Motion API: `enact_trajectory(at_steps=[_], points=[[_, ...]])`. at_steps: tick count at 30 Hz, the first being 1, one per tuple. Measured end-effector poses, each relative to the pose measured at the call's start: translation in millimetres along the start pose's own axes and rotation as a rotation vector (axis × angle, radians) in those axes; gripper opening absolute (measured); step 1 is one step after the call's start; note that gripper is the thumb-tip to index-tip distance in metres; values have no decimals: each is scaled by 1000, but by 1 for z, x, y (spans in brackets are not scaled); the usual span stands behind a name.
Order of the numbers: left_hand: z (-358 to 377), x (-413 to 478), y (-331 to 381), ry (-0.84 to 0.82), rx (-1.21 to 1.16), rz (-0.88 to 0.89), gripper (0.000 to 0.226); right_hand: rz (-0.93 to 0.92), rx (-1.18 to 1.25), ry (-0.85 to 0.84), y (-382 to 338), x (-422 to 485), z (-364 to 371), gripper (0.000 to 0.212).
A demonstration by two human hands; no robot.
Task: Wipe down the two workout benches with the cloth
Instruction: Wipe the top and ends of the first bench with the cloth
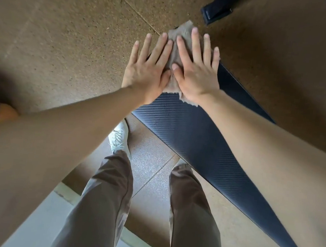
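A dark padded workout bench (189, 134) with a ribbed texture runs from the lower right up toward the middle of the view. A beige cloth (179, 34) lies on the bench's far end. My left hand (150, 65) and my right hand (196, 66) both press flat on the cloth, side by side, fingers straight and spread. The hands cover most of the cloth; only its far tip and frayed near edge show.
Brown speckled floor (67, 32) surrounds the bench. A black frame foot of other equipment (216, 12) sits beyond the cloth at the top. My legs and a white shoe (119, 137) stand just left of the bench. A pale strip (33, 220) crosses the lower left.
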State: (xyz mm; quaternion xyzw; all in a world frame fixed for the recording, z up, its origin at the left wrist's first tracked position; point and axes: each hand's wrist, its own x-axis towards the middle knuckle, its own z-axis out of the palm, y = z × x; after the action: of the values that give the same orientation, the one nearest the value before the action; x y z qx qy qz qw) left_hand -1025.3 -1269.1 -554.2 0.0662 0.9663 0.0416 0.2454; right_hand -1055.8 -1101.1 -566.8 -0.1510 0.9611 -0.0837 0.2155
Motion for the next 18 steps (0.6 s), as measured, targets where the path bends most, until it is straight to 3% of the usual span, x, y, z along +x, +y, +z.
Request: enact_trajectory(at_steps=[6, 12, 18], points=[[-12, 10, -22, -52, -174, -75, 65, -9, 11, -46, -11, 39, -17, 66], [23, -55, -40, -62, -406, -170, 70, -154, -146, 38, -45, -10, 13, 70], [60, -124, -39, -1, -463, -236, 73, -241, -120, 19, -87, -73, 50, 65]])
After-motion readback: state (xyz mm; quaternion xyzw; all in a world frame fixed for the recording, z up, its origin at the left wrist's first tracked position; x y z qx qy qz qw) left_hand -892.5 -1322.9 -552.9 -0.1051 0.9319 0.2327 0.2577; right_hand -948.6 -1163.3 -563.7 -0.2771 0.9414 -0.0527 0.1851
